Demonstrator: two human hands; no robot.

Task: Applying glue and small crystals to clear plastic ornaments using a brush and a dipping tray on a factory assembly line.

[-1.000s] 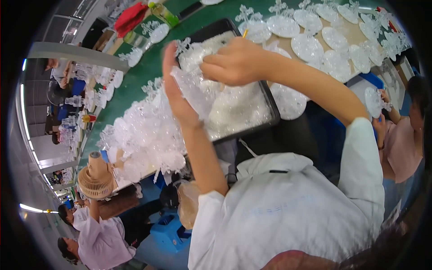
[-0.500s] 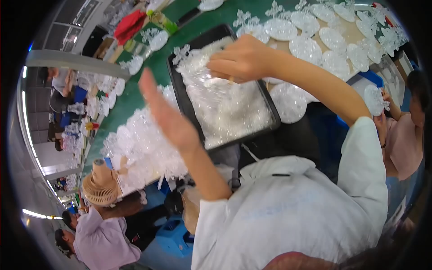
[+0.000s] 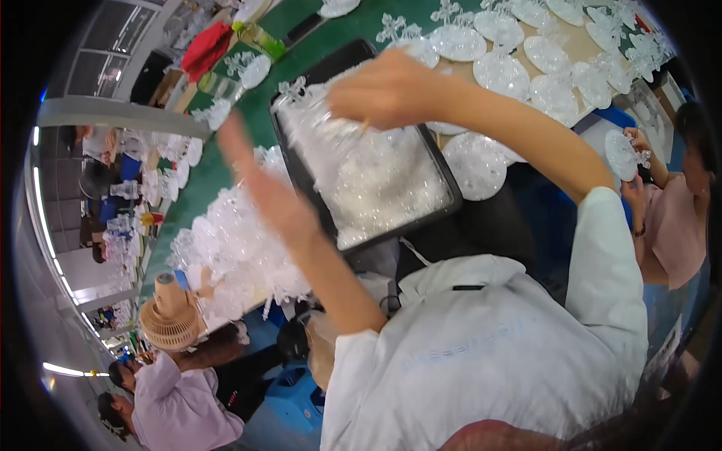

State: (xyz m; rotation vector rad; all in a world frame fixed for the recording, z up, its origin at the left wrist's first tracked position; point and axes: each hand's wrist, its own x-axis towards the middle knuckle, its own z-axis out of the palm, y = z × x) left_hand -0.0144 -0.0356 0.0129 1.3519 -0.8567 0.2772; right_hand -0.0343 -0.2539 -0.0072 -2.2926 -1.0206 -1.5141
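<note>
My right hand [image 3: 387,89] is closed on a clear plastic piece [image 3: 325,129] and holds it over a black tray [image 3: 448,189] filled with white glittery bits. Blurred with its fingers spread, my left hand [image 3: 265,192] holds nothing. It hovers at the tray's left edge, beside a heap of clear snowflake-shaped ornaments [image 3: 229,252] on the green table [image 3: 252,124].
Round white snowflake discs [image 3: 500,71] lie in rows beyond the tray. On the right, a person in pink [image 3: 673,225] holds a disc [image 3: 623,154]. A beige fan [image 3: 171,322] and another person [image 3: 177,410] are at the lower left. A red object [image 3: 207,46] lies far left.
My left hand has let go of the clear piece and swung left and down, away from the tray. My right hand stays over the tray with the piece.
</note>
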